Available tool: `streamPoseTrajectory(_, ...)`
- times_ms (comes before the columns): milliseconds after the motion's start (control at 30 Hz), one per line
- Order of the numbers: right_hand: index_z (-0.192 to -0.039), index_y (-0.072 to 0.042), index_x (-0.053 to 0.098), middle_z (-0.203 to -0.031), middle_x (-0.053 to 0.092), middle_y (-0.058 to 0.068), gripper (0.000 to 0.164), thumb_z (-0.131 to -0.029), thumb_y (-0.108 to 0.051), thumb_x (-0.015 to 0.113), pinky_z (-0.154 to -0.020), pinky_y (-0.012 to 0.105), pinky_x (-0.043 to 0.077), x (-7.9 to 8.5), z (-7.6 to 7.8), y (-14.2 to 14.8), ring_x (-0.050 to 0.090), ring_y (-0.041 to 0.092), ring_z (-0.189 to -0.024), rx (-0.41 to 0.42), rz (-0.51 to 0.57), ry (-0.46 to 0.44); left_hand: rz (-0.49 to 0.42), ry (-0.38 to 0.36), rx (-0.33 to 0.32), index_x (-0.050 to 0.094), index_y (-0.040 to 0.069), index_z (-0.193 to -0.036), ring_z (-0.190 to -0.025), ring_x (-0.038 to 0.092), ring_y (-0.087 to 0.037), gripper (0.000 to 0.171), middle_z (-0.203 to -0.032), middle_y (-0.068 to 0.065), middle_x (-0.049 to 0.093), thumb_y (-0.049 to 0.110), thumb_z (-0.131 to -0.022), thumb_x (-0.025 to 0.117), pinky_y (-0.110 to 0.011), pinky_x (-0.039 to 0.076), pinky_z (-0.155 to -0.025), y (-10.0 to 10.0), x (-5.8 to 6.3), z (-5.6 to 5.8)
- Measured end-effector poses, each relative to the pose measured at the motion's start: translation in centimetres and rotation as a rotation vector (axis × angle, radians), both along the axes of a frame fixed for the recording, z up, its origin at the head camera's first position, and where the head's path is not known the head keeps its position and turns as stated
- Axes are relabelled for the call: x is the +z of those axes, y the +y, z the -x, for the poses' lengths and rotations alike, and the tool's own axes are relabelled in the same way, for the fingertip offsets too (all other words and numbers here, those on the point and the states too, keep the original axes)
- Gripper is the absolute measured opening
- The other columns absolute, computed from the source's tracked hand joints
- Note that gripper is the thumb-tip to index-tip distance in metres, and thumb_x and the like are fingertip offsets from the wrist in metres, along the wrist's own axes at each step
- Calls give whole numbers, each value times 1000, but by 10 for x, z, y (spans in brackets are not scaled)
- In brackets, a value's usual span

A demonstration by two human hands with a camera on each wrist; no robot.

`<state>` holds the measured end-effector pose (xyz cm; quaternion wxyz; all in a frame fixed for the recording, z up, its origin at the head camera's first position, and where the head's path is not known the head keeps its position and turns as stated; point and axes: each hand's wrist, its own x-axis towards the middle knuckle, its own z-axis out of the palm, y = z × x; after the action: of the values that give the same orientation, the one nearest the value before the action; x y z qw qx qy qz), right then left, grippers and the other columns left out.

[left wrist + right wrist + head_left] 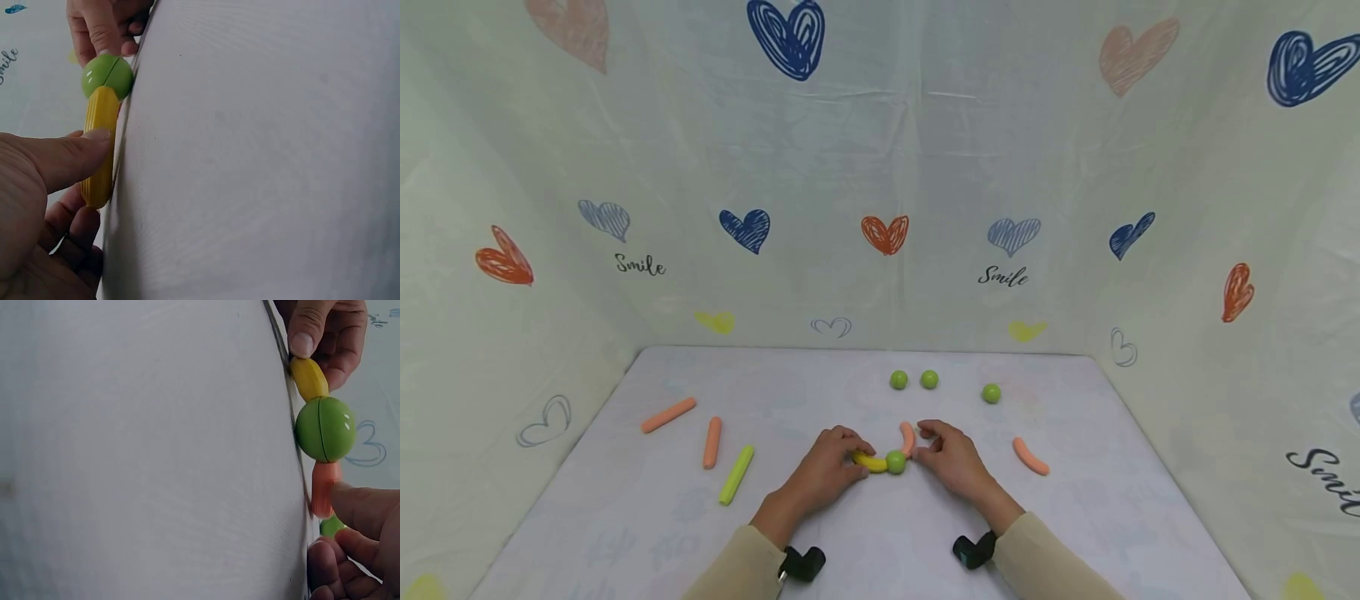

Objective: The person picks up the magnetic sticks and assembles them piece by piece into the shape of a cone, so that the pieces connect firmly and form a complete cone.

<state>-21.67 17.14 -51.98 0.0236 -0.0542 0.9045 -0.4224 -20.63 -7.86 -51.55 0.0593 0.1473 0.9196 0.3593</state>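
My left hand (826,468) pinches a yellow curved stick (99,147), the thumb on its near side and the fingers behind. One end of the stick meets a green ball (896,462) with a seam round it. From the ball's other side an orange curved stick (907,437) reaches away towards the back. My right hand (957,460) holds this orange stick near the ball, its thumb against the side in the right wrist view and its fingers curled beyond. The three joined pieces lie low over the table between both hands.
Two orange straight sticks (668,415) and a yellow-green stick (737,475) lie on the left of the white table (880,550). Three green balls (929,379) sit at the back. Another orange curved stick (1031,457) lies on the right. A heart-printed curtain (820,167) surrounds the table.
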Motion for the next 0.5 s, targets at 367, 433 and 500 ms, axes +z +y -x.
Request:
streamPoseTrajectory(367,-128,-17,72,-117,70,1,31,-99,-25,75,-82,29,50,-2,-9,4,59,14,-96,-19,81,25,33,67,-68,78,22,-103,-91,50,-12,19,-96,9,63,24,-87,87,-43,39,-88,15,-3,-4)
streamPoseTrajectory(433,-127,-18,72,-118,70,1,31,-98,-27,76,-81,28,50,-1,-12,4,59,13,-96,0,94,29,42,89,-70,78,22,-101,-89,50,-12,19,-95,10,64,24,-86,88,-44,39,-87,20,-5,-6)
streamPoseTrajectory(500,-125,-18,73,-117,69,0,30,-97,-28,78,-79,27,49,-1,-15,3,59,13,-95,22,90,34,51,99,-74,77,23,-100,-88,50,-10,19,-94,12,66,24,-85,88,-44,39,-86,25,-7,-8)
